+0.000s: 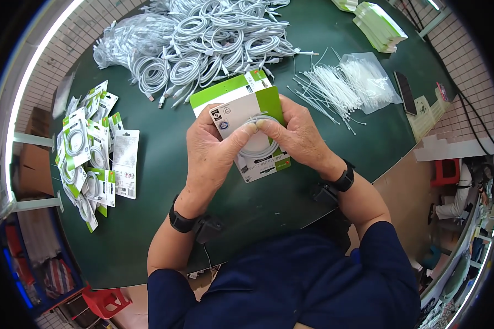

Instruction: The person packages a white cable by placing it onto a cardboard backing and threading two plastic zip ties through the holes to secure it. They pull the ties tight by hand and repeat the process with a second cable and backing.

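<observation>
Between my two hands is a white and green cable card, tilted over the dark green table. A coiled white cable lies against its face. My left hand grips the card's left side, its thumb pressing on the top of the coil. From the other side my right hand grips the card, and its thumb meets the left one there. A thin white tie end sticks up by the thumbs; the rest of it is hidden. Just behind, partly covered, lies a stack of green and white cards.
Loose coiled white cables are heaped at the back. White cable ties spill beside a clear bag on the right, near a phone. Carded cables pile up at left; more cards stand back right.
</observation>
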Available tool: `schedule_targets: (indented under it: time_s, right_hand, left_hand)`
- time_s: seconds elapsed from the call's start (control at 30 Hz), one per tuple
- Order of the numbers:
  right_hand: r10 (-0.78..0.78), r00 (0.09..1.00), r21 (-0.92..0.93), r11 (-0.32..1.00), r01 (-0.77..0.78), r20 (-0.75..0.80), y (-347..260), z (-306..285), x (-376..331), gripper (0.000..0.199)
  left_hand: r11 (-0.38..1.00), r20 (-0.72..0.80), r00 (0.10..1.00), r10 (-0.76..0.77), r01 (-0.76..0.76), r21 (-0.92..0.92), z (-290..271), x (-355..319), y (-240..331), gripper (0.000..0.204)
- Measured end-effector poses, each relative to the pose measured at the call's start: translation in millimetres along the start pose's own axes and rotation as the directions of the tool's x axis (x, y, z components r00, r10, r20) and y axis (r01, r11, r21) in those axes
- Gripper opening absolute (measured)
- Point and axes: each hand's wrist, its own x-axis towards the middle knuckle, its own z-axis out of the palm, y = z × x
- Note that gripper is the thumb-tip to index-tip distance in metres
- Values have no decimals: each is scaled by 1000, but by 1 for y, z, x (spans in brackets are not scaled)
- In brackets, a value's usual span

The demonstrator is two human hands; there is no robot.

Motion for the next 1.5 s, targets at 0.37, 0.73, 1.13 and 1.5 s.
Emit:
schedule_targets:
  time_s: [0.37, 0.73, 1.13, 1.5]
  right_hand:
    - [-9, 1000, 21, 1000, 9, -17, -7, 2, -2, 41]
    - [5, 931, 710, 646, -282, 366, 0, -53, 5, 43]
    - [265, 883, 213, 906, -366, 387, -6, -61, 12, 24]
    - [88, 946, 446, 866, -227, 312, -9, -57, 13, 15]
  left_hand:
    - [993, -17, 994, 103, -102, 53, 4, -12, -4, 33]
    - [877, 270, 938, 219, -310, 366, 9, -15, -2, 28]
    - [867, 279, 921, 272, -361, 345, 28, -8, -5, 28]
    - [879, 211, 941, 266, -326, 348, 33, -9, -10, 31]
